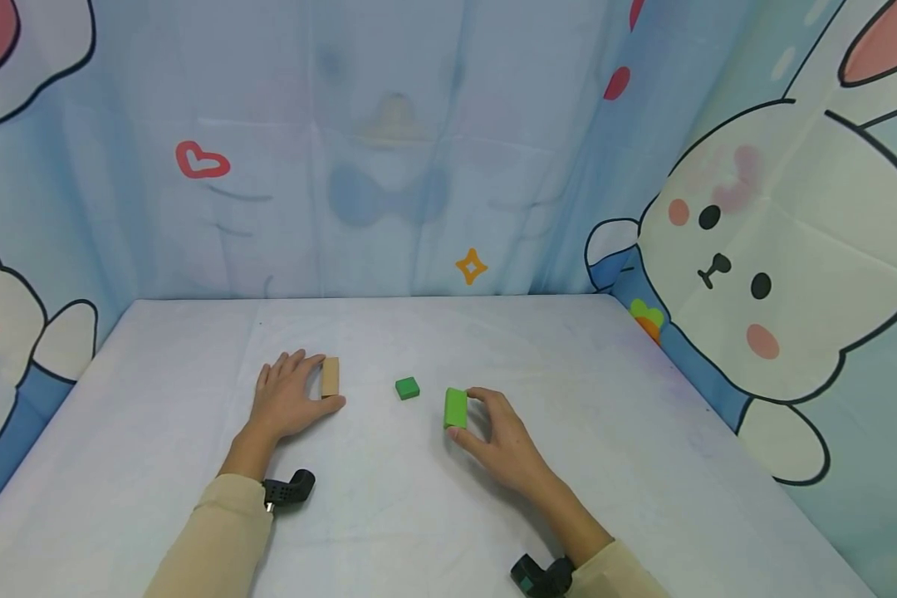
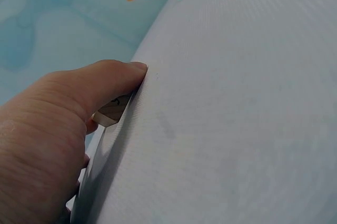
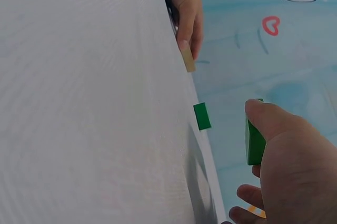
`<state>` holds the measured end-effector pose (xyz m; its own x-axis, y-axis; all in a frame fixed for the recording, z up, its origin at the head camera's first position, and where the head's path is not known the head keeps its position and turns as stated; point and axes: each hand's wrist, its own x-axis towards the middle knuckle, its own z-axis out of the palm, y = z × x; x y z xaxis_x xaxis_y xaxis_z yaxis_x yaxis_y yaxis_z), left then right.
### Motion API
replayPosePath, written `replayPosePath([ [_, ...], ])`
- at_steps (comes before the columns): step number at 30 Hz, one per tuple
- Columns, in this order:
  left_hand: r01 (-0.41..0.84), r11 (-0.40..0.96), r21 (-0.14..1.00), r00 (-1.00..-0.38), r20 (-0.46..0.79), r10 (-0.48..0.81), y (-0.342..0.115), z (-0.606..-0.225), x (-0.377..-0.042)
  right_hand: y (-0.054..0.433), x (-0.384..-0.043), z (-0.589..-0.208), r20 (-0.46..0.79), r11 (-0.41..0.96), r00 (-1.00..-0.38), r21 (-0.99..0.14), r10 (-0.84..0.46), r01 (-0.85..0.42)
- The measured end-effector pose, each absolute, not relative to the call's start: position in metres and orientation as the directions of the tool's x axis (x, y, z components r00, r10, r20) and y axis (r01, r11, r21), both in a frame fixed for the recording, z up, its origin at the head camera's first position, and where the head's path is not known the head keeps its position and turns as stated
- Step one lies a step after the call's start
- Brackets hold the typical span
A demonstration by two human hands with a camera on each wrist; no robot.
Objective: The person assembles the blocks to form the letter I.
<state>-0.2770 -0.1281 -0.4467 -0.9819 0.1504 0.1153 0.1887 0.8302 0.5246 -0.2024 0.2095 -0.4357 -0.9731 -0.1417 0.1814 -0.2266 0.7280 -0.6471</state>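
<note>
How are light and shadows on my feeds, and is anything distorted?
Head: bright and even, soft shadow beneath the right hand; left wrist: dimmer, scene tilted, darker shadow along the left hand, fine ripple lines across the white cloth at upper right; right wrist: dim and tilted too, similar ripples at upper left, shadow on the cloth towards the bottom.

Landmark: loose green block [image 3: 202, 116], seen at the edge of the white cloth [image 3: 100, 108]. Right of it, my right hand [image 3: 297, 163] pinches the held green block [image 3: 256, 142], thumb at its top end, a finger at its bottom end, blue backdrop [image 3: 237, 84] behind; other fingers below, partly covering an orange mark [image 3: 256, 211]. Above the loose block, my left hand [image 3: 187, 10] reaches down, fingertips on a pale wooden block [image 3: 188, 61]. Red heart [image 3: 271, 25] up and right of the loose block; grey shadow [image 3: 197, 168] beneath it on the cloth.
</note>
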Motion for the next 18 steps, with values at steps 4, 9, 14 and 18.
replayPosePath([
  [4,0.186,0.833,0.521,-0.982,0.109,0.151,-0.1283,-0.4477,-0.2779,0.2089,-0.2020,-0.4353,0.177,0.722,-0.973,-0.653,-0.146,-0.227],
  [9,0.182,0.836,0.518,-0.983,0.103,0.150,-0.1283,-0.4464,-0.2769,0.2081,-0.2008,-0.4351,0.180,0.716,-0.972,-0.659,-0.147,-0.231],
  [14,0.181,0.834,0.521,-0.983,0.102,0.149,-0.1277,-0.4455,-0.2761,0.2074,-0.1994,-0.4351,0.183,0.717,-0.972,-0.658,-0.145,-0.231],
  [18,0.183,0.833,0.522,-0.983,0.107,0.149,-0.1275,-0.4462,-0.2769,0.2075,-0.1979,-0.4355,0.185,0.719,-0.972,-0.655,-0.146,-0.233],
])
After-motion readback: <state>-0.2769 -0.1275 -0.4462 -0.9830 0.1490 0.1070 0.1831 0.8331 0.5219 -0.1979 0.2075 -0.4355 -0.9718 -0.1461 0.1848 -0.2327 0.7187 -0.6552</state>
